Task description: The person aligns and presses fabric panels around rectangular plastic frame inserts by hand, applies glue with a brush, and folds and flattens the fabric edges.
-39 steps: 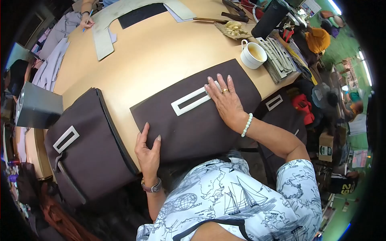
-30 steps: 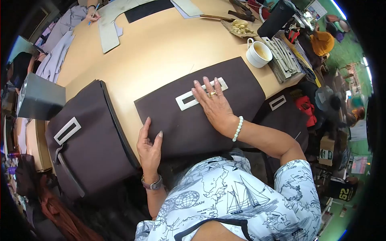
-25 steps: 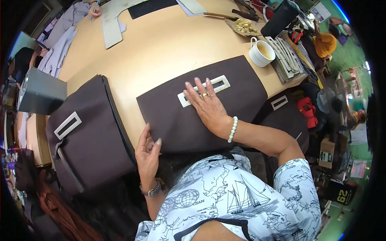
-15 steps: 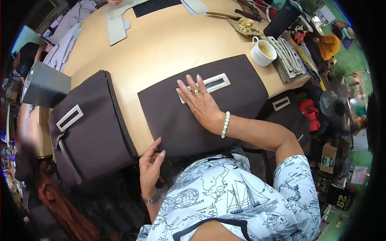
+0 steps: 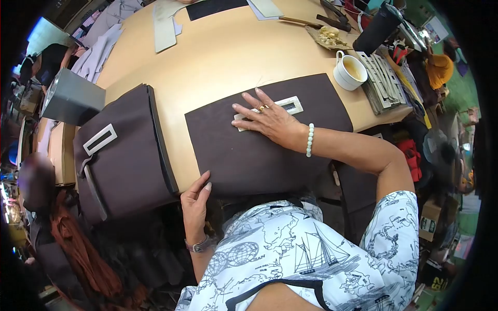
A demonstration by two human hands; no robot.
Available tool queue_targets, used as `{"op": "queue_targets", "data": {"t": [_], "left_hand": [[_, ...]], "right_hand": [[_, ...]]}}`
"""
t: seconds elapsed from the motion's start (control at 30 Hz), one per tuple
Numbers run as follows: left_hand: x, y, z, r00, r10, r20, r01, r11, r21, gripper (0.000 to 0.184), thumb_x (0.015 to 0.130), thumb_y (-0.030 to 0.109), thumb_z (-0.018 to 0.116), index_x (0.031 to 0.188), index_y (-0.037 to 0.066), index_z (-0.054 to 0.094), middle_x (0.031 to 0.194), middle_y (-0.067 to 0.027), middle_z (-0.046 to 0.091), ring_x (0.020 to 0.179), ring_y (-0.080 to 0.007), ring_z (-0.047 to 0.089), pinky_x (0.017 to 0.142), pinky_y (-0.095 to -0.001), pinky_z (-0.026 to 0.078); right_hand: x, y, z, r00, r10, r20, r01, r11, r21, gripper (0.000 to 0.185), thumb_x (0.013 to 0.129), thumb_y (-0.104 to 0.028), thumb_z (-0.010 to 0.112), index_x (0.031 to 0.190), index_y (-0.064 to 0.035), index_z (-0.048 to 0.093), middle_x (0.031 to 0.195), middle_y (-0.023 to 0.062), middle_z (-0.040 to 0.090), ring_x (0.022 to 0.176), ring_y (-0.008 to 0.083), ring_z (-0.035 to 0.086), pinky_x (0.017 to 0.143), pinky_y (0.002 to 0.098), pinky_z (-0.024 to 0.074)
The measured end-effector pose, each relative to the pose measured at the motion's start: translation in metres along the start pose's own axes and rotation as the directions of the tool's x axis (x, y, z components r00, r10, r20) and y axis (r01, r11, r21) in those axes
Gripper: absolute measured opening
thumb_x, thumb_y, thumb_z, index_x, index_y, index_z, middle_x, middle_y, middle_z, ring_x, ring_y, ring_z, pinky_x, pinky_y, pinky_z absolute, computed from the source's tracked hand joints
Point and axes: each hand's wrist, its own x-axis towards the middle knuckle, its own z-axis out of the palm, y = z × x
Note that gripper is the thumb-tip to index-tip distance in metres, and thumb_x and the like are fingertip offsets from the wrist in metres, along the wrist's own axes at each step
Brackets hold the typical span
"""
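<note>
A dark brown panel [image 5: 306, 150] lies at the table's front edge, with a pale rectangular frame [image 5: 292, 105] on it. My right hand [image 5: 270, 118] rests spread over the left part of that frame, its fingers apart, a ring and a beaded bracelet on it. My left hand [image 5: 195, 207] is at the panel's lower left corner, fingertips on the edge and thumb close to the forefinger; whether it pinches the material is unclear. To the left lies a stack of dark brown panels [image 5: 124, 160], the top one bearing a similar pale frame [image 5: 100, 139] and a narrow strap [image 5: 94, 192].
A metal box [image 5: 72, 98] stands at the table's left edge. At the right are a white cup [image 5: 350, 71], a pile of pale strips [image 5: 381, 85], a dark cylinder [image 5: 377, 28] and a hammer [image 5: 334, 22]. Pale pattern pieces [image 5: 164, 35] lie at the far side.
My right hand has slid left along the pale frame, uncovering its right end. My left hand has moved down the panel's left edge to the near corner. The view has shifted.
</note>
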Motion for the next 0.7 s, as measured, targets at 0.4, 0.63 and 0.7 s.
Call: {"op": "queue_targets", "data": {"t": [0.4, 0.63, 0.7], "left_hand": [[-0.004, 0.001, 0.006, 0.999, 0.014, -0.051, -0.012, 0.999, 0.046, 0.031, 0.086, 0.004, 0.058, 0.115, -0.004, 0.059, 0.106, -0.0053, 0.062, 0.094, -0.0104, 0.055, 0.086, -0.0224, 0.04], [-0.001, 0.002, 0.01, 0.999, 0.028, 0.045, -0.026, 0.999, -0.035, 0.034, 0.084, 0.003, 0.059, 0.117, -0.005, 0.056, 0.107, -0.0058, 0.06, 0.094, -0.0101, 0.055, 0.084, -0.0217, 0.041], [0.0, 0.002, 0.009, 0.998, 0.017, 0.059, -0.015, 0.999, -0.034, 0.034, 0.083, 0.0, 0.059, 0.117, -0.006, 0.056, 0.106, -0.0065, 0.06, 0.095, -0.0102, 0.055, 0.084, -0.0216, 0.042]], "right_hand": [[-0.044, 0.021, 0.009, 0.982, 0.181, -0.049, -0.006, 0.29, 0.957, 0.058, 0.077, 0.004, 0.044, 0.128, -0.0228, 0.05, 0.145, 0.0171, 0.025, 0.135, 0.0422, 0.018, 0.105, 0.0595, 0.0184], [-0.158, -0.008, 0.035, 0.25, 0.927, 0.281, -0.937, 0.158, 0.312, 0.059, 0.086, -0.029, 0.056, 0.132, 0.0029, 0.036, 0.133, 0.0194, 0.042, 0.124, 0.0388, 0.034, 0.101, 0.0549, 0.0234], [-0.176, -0.018, 0.047, 0.178, 0.952, 0.25, -0.943, 0.093, 0.32, 0.059, 0.086, -0.028, 0.055, 0.133, 0.0024, 0.036, 0.127, 0.0192, 0.047, 0.119, 0.0374, 0.041, 0.097, 0.0526, 0.0294]]}}
